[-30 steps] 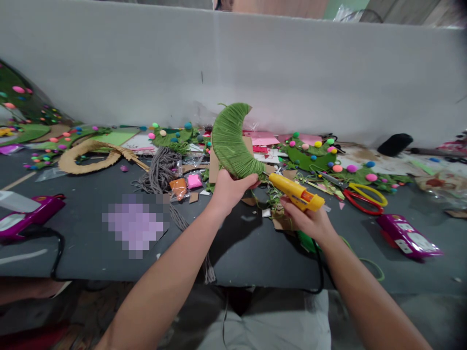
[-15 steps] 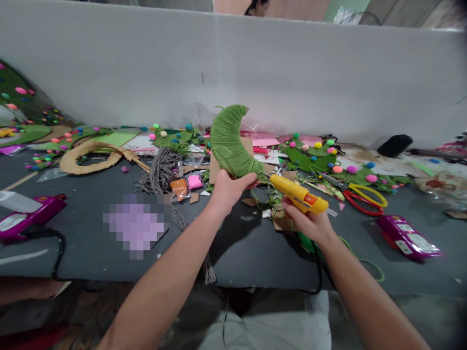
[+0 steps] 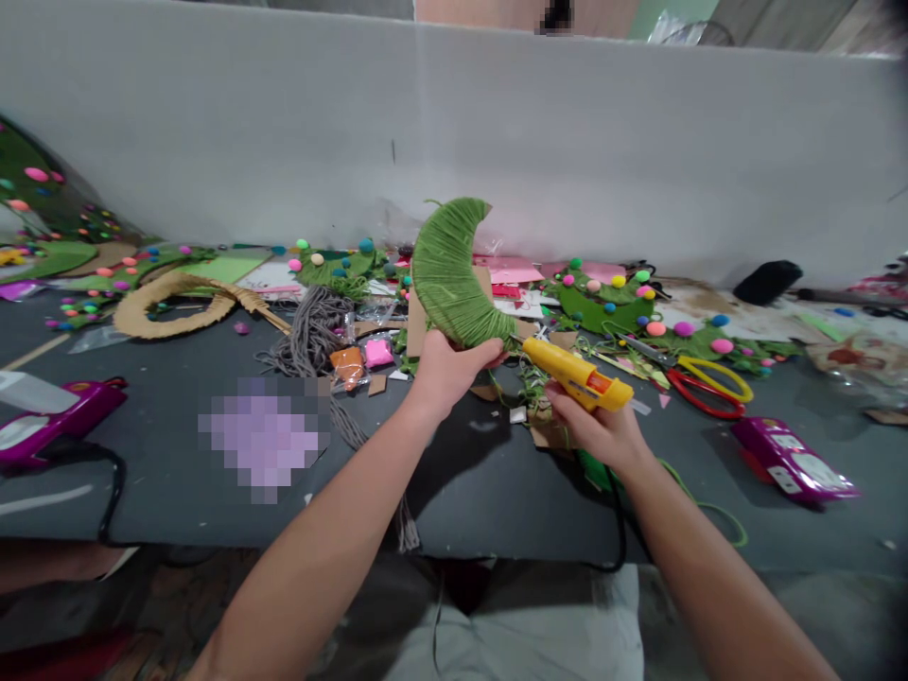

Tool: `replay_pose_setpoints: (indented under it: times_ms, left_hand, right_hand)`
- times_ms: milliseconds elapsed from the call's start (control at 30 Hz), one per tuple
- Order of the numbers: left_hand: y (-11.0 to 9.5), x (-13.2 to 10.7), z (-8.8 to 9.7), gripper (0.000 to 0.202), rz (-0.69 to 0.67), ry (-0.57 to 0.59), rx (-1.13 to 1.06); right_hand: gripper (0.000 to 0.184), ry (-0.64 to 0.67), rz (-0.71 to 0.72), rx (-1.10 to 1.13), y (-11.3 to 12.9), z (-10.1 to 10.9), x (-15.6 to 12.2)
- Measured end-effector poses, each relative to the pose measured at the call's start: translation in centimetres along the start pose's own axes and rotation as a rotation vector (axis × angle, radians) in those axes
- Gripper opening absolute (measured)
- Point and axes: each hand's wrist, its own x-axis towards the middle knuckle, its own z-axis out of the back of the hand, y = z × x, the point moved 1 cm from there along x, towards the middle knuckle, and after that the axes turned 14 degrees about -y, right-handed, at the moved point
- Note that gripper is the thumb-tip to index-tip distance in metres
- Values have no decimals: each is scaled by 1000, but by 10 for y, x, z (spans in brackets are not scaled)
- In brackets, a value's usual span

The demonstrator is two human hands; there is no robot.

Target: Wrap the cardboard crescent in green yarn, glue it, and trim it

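One wrapped crescent in the left grip, one glue gun in the right

One green crescent (image 3: 448, 270), wound with yarn, stands upright above the left hand (image 3: 450, 369), its upper tip curving to the right. That hand's grip pinches its lower end, with the thumb along the front; the other fingers are mostly hidden. The right hand (image 3: 600, 430) has its grip closed around one yellow glue gun (image 3: 574, 372), the nozzle pointing at the crescent's lower tip, beside the left thumb; whether it touches, I cannot tell. One black cord (image 3: 621, 530) hangs below the right grip.

Just left of the left grip lie two small packets, an orange packet (image 3: 347, 367) and a pink packet (image 3: 378, 353), and beyond them one bundle of grey yarn (image 3: 308, 326). Farther left is one tan ring (image 3: 131, 312).

To the right of the right grip lies one pair of scissors (image 3: 709, 392) with one yellow and one red handle loop. Two purple devices share the table (image 3: 482, 515): the right device (image 3: 794, 462) lies beyond the right grip, the left device (image 3: 92, 411) well to the left of the left grip. Beyond both grips, one pale partition (image 3: 284, 123) runs behind the table.
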Motion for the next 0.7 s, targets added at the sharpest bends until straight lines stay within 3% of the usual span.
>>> replay_pose_setpoints:
  times_ms: [267, 500, 700]
  left_hand:
    - [0, 2, 1, 29, -19, 10, 36]
    - [1, 3, 1, 28, -9, 11, 46]
    - [3, 3, 2, 32, -54, 10, 69]
  right_hand:
    - [24, -86, -43, -18, -7, 1, -2]
    - [26, 13, 26, 10, -11, 0, -3]
    - [27, -42, 15, -23, -9, -2, 0]
